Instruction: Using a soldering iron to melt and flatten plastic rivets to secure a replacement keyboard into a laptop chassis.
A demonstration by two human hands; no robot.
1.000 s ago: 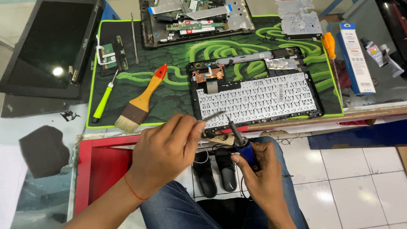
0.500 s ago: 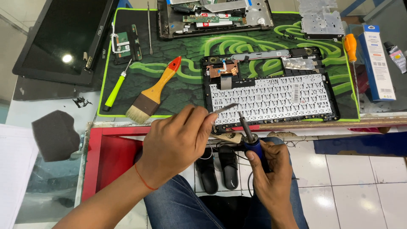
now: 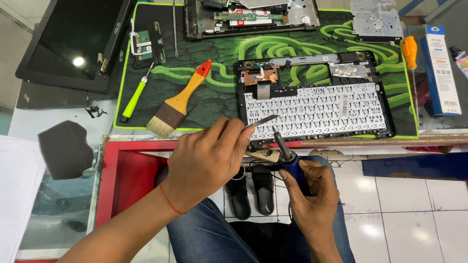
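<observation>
At the surface's near edge, the left hand (image 3: pixel 207 160) pinches thin, springy metal tweezers (image 3: pixel 263 121); the right hand (image 3: pixel 312 192) has its fingers wrapped around the soldering iron (image 3: pixel 287 156), best held by its blue handle, beside the fragile keyboard (image 3: pixel 317 109).

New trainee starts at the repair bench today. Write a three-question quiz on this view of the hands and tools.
1. True or false: the right hand holds a blue-handled soldering iron.
2. Which thing lies just left of the upturned keyboard panel on the green mat?
A. A hammer
B. A paintbrush with a yellow and red handle
C. A roll of tape
3. Fill in: the left hand pinches a pair of metal ______, tip pointing toward the iron's tip.

Key: 1 true; 2 B, the paintbrush; 3 tweezers.
</observation>
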